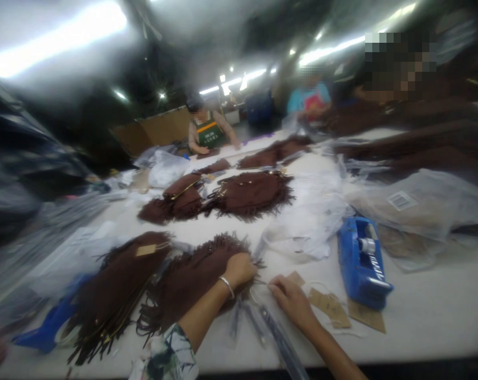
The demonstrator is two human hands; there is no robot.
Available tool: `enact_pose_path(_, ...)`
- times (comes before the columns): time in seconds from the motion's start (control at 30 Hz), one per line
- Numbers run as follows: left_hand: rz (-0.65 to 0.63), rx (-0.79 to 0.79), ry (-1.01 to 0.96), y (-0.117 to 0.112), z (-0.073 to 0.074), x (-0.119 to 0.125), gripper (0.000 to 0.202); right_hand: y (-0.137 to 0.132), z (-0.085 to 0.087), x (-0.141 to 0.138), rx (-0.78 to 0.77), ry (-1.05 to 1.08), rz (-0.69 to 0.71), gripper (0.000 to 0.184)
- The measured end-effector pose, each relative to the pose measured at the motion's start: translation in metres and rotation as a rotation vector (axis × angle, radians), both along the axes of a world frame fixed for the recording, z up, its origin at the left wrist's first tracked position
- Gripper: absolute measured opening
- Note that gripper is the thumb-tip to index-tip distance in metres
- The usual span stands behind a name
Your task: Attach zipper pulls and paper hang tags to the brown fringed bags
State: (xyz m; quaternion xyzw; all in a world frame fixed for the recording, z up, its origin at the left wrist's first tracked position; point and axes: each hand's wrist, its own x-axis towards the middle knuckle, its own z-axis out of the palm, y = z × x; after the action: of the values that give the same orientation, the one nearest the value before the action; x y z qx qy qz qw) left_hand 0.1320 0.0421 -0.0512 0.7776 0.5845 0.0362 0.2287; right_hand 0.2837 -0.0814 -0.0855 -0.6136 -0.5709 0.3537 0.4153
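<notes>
the person's left hand (241, 269) is curled into a fist on the right edge of a brown fringed bag (191, 282), its fingers closed on the suede; a silver bracelet (226, 286) sits on the wrist and a floral sleeve (171, 356) covers the forearm. the right hand (292, 301) lies just beside it on the white table (429, 311), thumb and fingertips pressed together on a thin pale string (263, 285) that runs toward the left hand; the blur hides what the string is tied to. the bag lies flat at the near edge of the table, in front of the person, its fringe spread out.

a second fringed bag (118, 290) lies to its left, touching it, with a kraft tag (146, 249) on top. more kraft hang tags (329, 307) lie just right of the right hand, and a blue tape dispenser (363, 261) stands beyond them. clear plastic sleeves (276, 335) lie between the forearms. further back are two more fringed bags (252, 192), a heap of crumpled clear bags (310, 224), and a co-worker in a green apron (207, 133) at the far end of the table.
</notes>
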Motion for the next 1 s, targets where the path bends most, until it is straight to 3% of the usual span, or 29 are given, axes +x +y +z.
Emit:
enact_pose_path(0.17, 0.112, 0.049, -0.208, -0.008, -0.001, -0.033, 0.019, 0.007, 0.014, -0.008, 0.037, 0.029, 0.037, 0.019)
enact_pose_path(0.33, 0.216, 0.034, -0.422, -0.024, -0.010, -0.050, 0.031, 0.019, 0.027, -0.023, 0.108, -0.041, 0.092, 0.018)
enact_pose_path(0.67, 0.319, 0.019, -0.699, -0.026, -0.019, -0.054, 0.042, 0.030, 0.023, -0.040, 0.187, -0.420, 0.058, 0.017)
enact_pose_path(1.0, 0.341, -0.010, -0.793, -0.028, -0.013, -0.051, 0.043, 0.037, 0.020, -0.039, 0.187, -0.403, 0.088, 0.016)
